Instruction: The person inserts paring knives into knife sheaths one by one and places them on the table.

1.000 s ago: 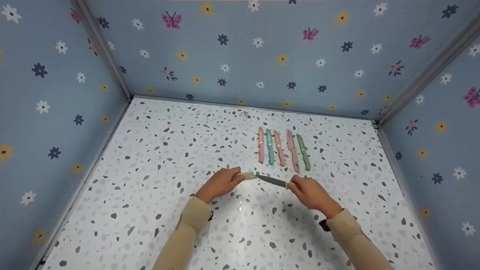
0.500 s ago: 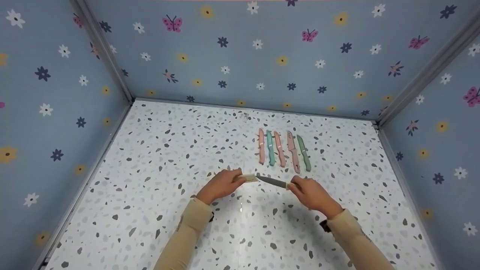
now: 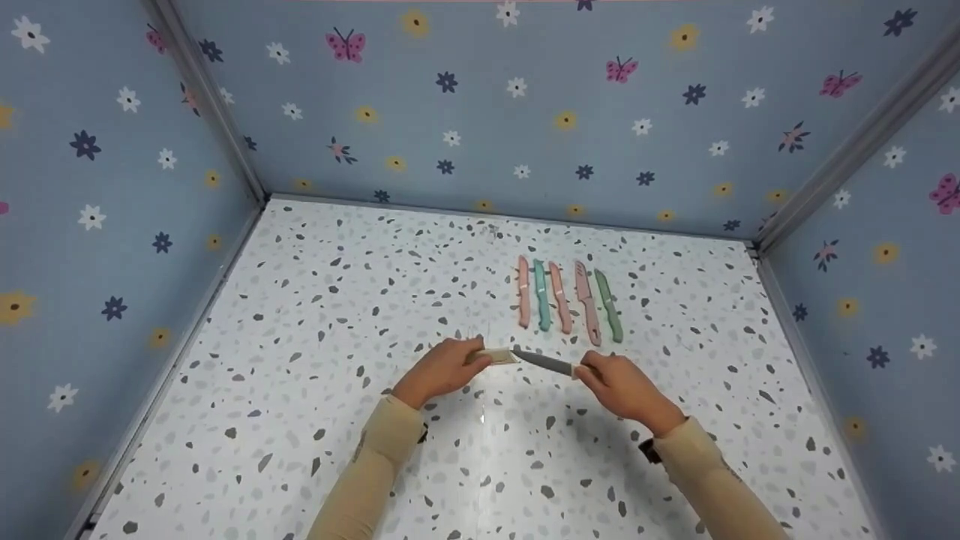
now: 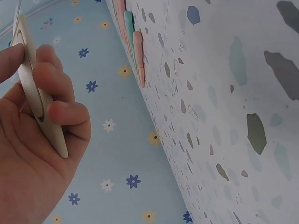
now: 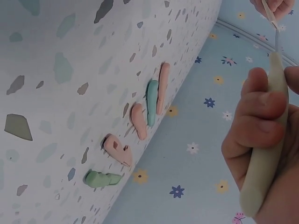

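Note:
In the head view my left hand [image 3: 444, 366] holds a cream knife sheath [image 3: 499, 355] above the table. The left wrist view shows the fingers curled round this flat sheath [image 4: 33, 86]. My right hand [image 3: 626, 386] grips a knife by its pale cream handle [image 5: 266, 149], which the palm partly hides in the right wrist view. The grey blade [image 3: 544, 361] points left, its tip at the open end of the sheath. Whether the tip is just inside the sheath or only touching it, I cannot tell.
Beyond the hands several sheathed knives lie in a row: a pink knife [image 3: 523, 292], a teal knife [image 3: 541, 296], another pink knife [image 3: 559, 298], a wider slotted pink one [image 3: 587, 300] and a green knife [image 3: 609, 306]. Flowered panels [image 3: 480, 105] enclose the speckled table [image 3: 360, 270].
The sheath in my left hand has levelled slightly and shifted a little to the right at the blade tip. My right hand and the knife have barely moved.

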Demonstrator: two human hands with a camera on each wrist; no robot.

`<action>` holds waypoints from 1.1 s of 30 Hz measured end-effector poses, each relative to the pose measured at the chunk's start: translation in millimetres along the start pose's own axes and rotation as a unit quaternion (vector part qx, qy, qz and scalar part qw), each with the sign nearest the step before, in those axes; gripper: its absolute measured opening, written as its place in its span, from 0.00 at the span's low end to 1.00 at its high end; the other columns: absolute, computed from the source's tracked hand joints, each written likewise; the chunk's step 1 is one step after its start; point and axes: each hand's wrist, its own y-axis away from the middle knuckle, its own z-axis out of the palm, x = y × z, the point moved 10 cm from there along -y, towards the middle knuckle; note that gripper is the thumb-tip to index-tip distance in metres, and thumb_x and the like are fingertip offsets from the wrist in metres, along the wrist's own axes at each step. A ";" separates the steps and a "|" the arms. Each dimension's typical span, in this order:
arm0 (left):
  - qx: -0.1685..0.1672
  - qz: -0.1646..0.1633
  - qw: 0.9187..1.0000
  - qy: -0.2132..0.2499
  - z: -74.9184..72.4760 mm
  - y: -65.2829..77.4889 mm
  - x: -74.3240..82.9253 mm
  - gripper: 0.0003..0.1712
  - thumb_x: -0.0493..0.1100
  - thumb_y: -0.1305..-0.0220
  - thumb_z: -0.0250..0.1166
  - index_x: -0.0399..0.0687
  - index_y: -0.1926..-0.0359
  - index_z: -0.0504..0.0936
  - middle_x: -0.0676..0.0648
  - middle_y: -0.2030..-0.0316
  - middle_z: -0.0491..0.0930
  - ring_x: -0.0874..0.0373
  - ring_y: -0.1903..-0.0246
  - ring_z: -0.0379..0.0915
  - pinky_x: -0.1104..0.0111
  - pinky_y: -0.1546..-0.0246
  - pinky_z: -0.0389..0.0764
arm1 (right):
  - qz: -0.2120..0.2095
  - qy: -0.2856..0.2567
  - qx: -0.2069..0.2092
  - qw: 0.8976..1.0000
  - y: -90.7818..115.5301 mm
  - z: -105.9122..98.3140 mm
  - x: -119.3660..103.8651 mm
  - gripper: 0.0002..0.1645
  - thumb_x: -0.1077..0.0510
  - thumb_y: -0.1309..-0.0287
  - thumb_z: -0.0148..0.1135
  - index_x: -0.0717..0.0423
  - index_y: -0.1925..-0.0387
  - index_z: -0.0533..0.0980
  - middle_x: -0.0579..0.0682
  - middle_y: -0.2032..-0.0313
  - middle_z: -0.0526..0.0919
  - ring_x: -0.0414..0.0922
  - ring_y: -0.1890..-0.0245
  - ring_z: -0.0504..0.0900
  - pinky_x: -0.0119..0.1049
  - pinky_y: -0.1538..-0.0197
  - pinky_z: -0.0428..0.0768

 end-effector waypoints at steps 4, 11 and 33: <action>-0.005 -0.006 1.000 0.006 1.5 0.4 -2.0 0.13 0.54 0.29 0.52 0.53 0.67 0.72 0.54 0.79 0.68 0.62 0.80 0.62 0.67 0.75 0.66 | 0.007 0.001 -0.005 1.000 -0.6 1.7 2.1 0.17 0.42 0.30 0.46 0.46 0.66 0.75 0.37 0.82 0.69 0.35 0.83 0.65 0.34 0.75 0.67; -0.006 -0.005 1.000 0.006 1.9 -0.2 -2.2 0.13 0.54 0.29 0.52 0.53 0.68 0.71 0.54 0.79 0.68 0.62 0.81 0.63 0.68 0.76 0.66 | 0.007 0.007 -0.016 1.000 -1.7 1.9 1.4 0.19 0.41 0.31 0.45 0.47 0.66 0.75 0.37 0.81 0.70 0.35 0.83 0.66 0.34 0.75 0.68; -0.028 0.011 0.998 -0.063 3.3 -0.9 14.3 0.14 0.52 0.31 0.54 0.53 0.74 0.71 0.56 0.83 0.63 0.62 0.82 0.57 0.69 0.77 0.61 | -0.091 0.044 -0.005 0.995 -2.6 -6.0 -14.5 0.17 0.46 0.33 0.53 0.46 0.74 0.79 0.33 0.84 0.70 0.31 0.85 0.65 0.30 0.77 0.68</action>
